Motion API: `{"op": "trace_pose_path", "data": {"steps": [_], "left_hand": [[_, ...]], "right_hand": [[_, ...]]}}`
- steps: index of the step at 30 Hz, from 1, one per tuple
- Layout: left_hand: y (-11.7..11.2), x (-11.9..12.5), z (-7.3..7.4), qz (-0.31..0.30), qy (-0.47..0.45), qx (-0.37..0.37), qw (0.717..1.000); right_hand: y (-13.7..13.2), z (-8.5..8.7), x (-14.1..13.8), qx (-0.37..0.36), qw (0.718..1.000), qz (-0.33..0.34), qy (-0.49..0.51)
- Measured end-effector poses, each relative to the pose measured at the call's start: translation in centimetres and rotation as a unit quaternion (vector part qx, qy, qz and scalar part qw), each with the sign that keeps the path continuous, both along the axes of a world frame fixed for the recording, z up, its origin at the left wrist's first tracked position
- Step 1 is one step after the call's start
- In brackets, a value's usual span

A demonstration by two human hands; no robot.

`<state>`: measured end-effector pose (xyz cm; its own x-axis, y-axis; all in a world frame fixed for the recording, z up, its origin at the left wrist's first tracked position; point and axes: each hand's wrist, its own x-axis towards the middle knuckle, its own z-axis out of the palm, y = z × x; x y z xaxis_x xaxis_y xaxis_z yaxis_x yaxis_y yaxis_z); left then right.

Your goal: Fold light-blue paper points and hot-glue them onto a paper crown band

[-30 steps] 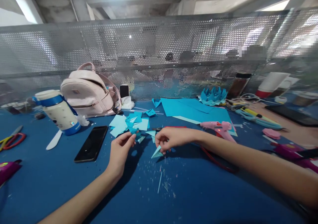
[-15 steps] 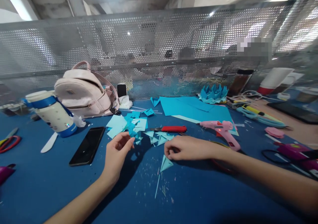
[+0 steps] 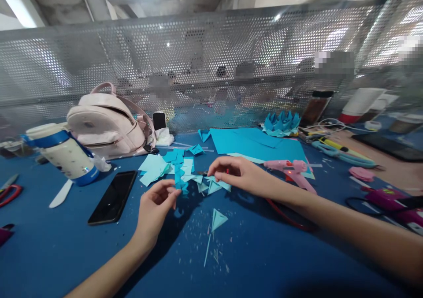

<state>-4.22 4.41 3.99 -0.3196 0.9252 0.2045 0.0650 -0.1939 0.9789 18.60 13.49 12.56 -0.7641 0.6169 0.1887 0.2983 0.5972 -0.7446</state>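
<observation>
My left hand (image 3: 158, 201) pinches a blue folded paper piece (image 3: 179, 179) upright between thumb and fingertips. My right hand (image 3: 236, 173) hovers over the red-handled cutter, which it mostly hides; its fingers are loosely curved and apart, with nothing visible in them. Several pale-blue folded triangles (image 3: 214, 186) lie just below its fingertips. Closer to me, a single pale triangle (image 3: 218, 220) rests alone on the table. Beyond my left hand is a pile of pale and bright blue paper squares (image 3: 153, 167).
A pink glue gun (image 3: 294, 170) lies right of centre by large blue sheets (image 3: 238, 141). A blue spiky paper piece (image 3: 282, 124) stands behind. Left are a phone (image 3: 113, 197), a bottle (image 3: 62, 152) and a backpack (image 3: 102, 124). A perforated metal panel (image 3: 198, 68) borders the table.
My right hand has moved up and away from the lone pale triangle, now over the cutter. The left hand still holds the blue paper piece. The view has shifted slightly.
</observation>
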Motion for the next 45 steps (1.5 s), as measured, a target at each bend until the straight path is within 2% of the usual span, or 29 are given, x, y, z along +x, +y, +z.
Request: {"op": "trace_pose_path", "data": {"steps": [6, 12, 16, 24, 29, 33, 39, 42, 43, 45], "left_hand": [[-0.2, 0.0, 0.2, -0.028, 0.044, -0.001, 0.999], [-0.7, 0.0, 0.6, -0.038, 0.125, 0.027, 0.991], [-0.9, 0.2, 1.1, -0.059, 0.185, 0.075, 0.978], [-1.1, 0.3, 1.4, -0.087, 0.223, 0.097, 0.966], [-1.3, 0.3, 1.5, -0.069, 0.236, 0.099, 0.964], [-1.5, 0.4, 1.5, -0.038, 0.220, 0.069, 0.972], [-1.6, 0.4, 1.6, -0.053, 0.205, 0.065, 0.975], [-1.1, 0.2, 1.7, -0.028, 0.112, 0.056, 0.992], [-0.9, 0.1, 1.6, -0.015, 0.060, 0.046, 0.997], [-0.4, -0.1, 1.4, -0.004, -0.032, 0.017, 0.999]], "right_hand": [[-0.8, 1.0, -1.5, 0.039, 0.999, -0.006, 0.029], [-1.0, 1.0, -2.6, 0.182, 0.982, 0.038, 0.032], [-0.6, 0.5, -3.1, 0.238, 0.969, 0.062, -0.008], [-0.5, 0.1, -3.6, 0.259, 0.958, 0.093, -0.079], [-0.6, 0.3, -3.8, 0.232, 0.963, 0.088, -0.101], [-0.8, 0.4, -3.8, 0.208, 0.969, 0.082, -0.110], [-0.9, 0.3, -3.6, 0.213, 0.966, 0.092, -0.115], [-1.0, 0.3, -3.4, 0.282, 0.947, 0.105, -0.109], [-1.0, 0.3, -3.3, 0.327, 0.933, 0.111, -0.106], [-1.2, 0.3, -3.2, 0.441, 0.885, 0.116, -0.097]]}}
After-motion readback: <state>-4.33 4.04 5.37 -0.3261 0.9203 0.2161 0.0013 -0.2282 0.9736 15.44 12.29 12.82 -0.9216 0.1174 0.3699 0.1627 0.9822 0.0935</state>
